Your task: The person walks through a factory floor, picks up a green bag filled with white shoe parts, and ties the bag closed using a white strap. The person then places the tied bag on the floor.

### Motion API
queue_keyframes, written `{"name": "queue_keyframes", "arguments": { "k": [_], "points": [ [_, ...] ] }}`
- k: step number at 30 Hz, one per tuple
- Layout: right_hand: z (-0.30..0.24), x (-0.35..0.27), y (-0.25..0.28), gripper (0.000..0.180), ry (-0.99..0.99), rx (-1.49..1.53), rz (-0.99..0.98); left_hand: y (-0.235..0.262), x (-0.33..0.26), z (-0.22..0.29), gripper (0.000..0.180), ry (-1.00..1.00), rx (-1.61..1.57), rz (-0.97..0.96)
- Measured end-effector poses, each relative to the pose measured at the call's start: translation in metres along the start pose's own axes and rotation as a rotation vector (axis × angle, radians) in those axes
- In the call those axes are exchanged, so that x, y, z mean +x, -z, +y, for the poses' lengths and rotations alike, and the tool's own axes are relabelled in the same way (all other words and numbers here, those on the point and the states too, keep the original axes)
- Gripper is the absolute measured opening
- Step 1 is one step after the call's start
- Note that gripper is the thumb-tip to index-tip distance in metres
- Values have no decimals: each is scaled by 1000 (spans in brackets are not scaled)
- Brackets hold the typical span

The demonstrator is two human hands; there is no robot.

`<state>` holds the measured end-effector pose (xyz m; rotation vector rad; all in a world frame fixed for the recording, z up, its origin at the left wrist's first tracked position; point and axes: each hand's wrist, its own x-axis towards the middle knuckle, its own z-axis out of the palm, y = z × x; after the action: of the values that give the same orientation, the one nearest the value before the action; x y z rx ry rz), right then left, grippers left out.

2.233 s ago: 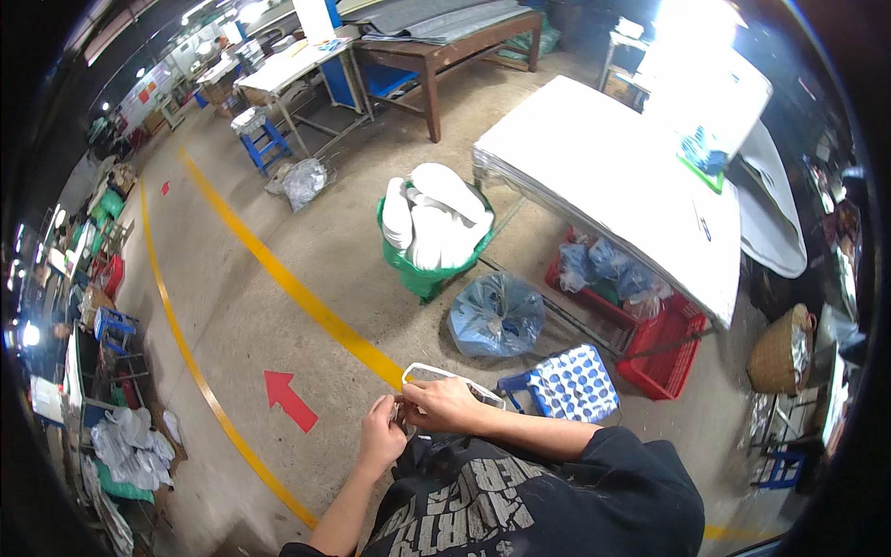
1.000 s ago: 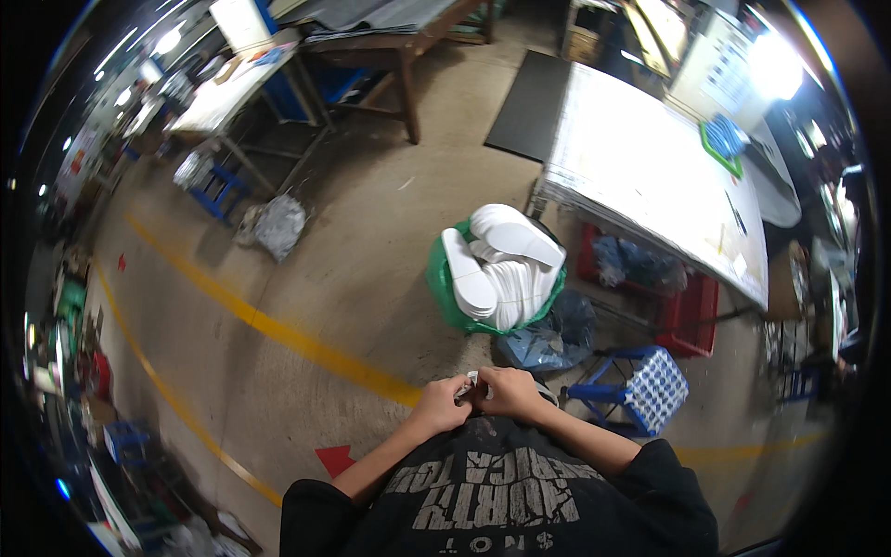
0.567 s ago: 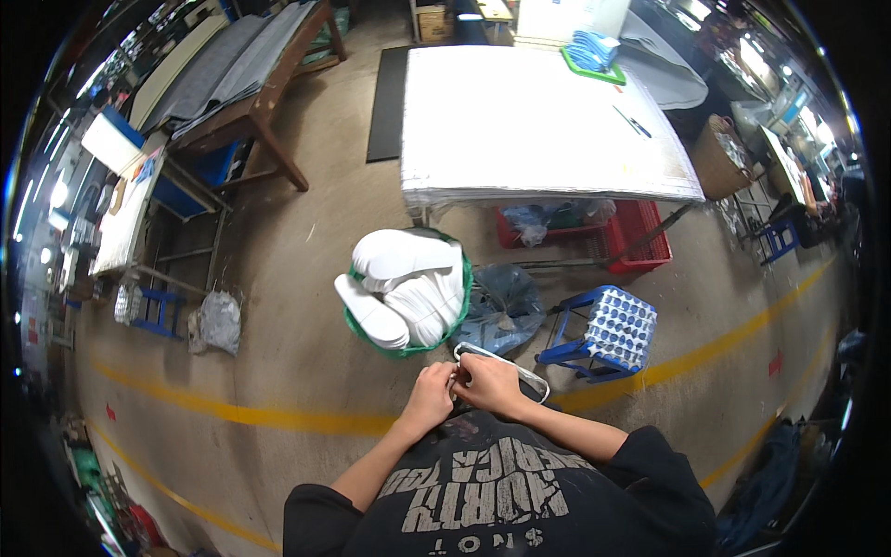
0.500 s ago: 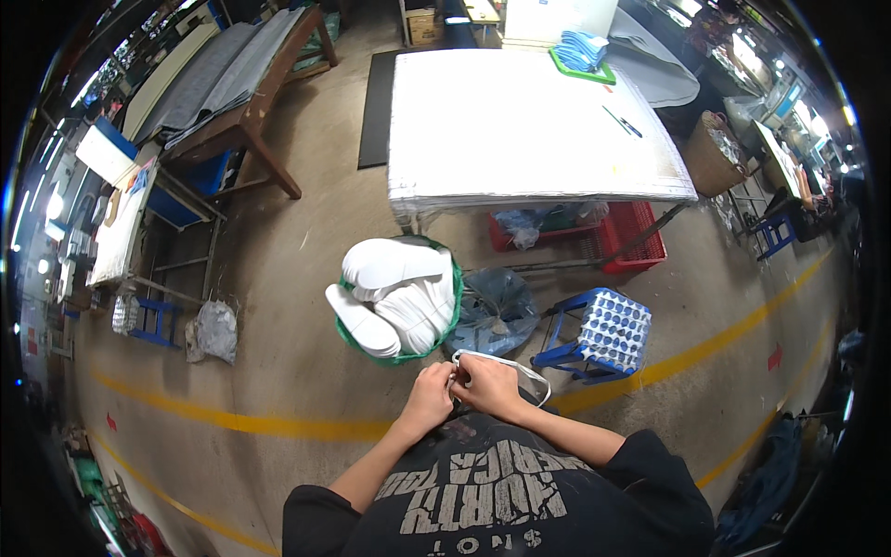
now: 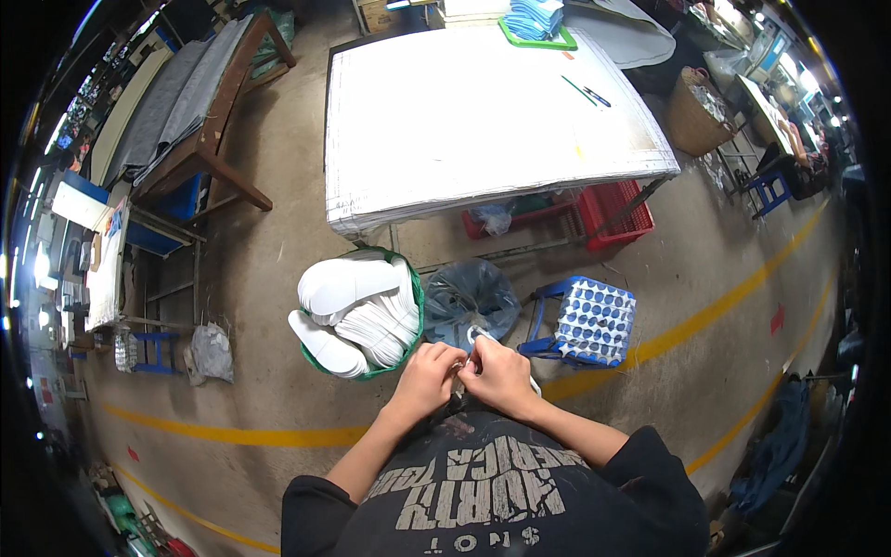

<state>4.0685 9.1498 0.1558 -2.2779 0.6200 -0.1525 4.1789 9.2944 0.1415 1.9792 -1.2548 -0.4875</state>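
Observation:
Both my hands meet in front of my waist, fingertips almost touching. My right hand (image 5: 499, 373) is closed on a white strap (image 5: 476, 332), which loops up past its knuckles and shows again beside the wrist. My left hand (image 5: 430, 376) is pinched closed against it; whatever its fingers hold is too small and covered to name. Just beyond my left hand stands a green-rimmed basket (image 5: 419, 311) full of white sole-shaped pieces (image 5: 379, 314). A dark plastic bag (image 5: 471, 295) sits directly ahead of my hands.
A white-topped table (image 5: 483, 121) stands ahead, bearing a green tray (image 5: 555, 43) of blue pieces. Red crates (image 5: 620, 215) lie beneath it. To the right is a blue stool (image 5: 548, 345) with a patterned seat. A brown wooden table (image 5: 209, 148) stands at far left.
The view has shifted, so table, basket and stool appear farther left. My hands stay together at my waist; the white strap's loop now stands up above my right hand rather than lying sideways.

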Motion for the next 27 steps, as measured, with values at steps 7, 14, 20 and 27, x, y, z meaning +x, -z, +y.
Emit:
{"name": "queue_keyframes", "arguments": {
  "k": [7, 14, 20, 27],
  "points": [
    [-6, 7, 24, 18, -37, 15, 44, 21, 27, 15, 28, -229, 175, 28],
    [-25, 1, 31, 18, 120, -225, 218, 33, 50, 13, 25, -386, 283, 75],
    [-24, -9, 42, 19, 110, -151, 286, 38, 76, 12, 24, -454, 186, 6],
    [-23, -26, 51, 20, -96, 58, 367, 37, 91, 31, 18, -627, 259, 47]
  ]
}}
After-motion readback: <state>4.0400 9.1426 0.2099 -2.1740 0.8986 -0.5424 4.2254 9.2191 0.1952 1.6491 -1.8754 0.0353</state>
